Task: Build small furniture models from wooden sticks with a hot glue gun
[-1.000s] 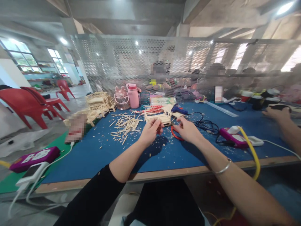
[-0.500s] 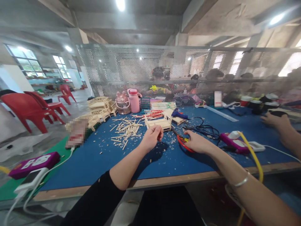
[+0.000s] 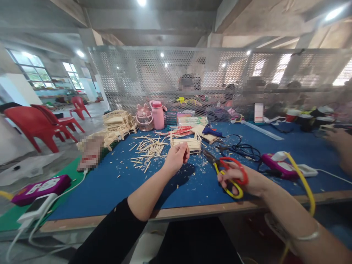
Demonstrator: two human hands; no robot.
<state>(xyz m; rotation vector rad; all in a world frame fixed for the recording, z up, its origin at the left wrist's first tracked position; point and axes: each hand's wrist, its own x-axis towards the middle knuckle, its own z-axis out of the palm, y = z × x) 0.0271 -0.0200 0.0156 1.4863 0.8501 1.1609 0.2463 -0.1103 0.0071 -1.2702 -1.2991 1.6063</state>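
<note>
Head: scissors (image 3: 218,164) within right grip (image 3: 233,176)

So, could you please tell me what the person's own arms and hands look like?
The left hand and right hand wear no gloves. A black sleeve covers the left arm to about the elbow; the visible right forearm is bare but for a silver-coloured bangle.

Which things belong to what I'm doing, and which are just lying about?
Likely part of the work:
scissors, in your right hand
wooden frame, behind your left hand
loose sticks
glue gun

Likely just lying about:
pink bottle
eared container
clear strip
</note>
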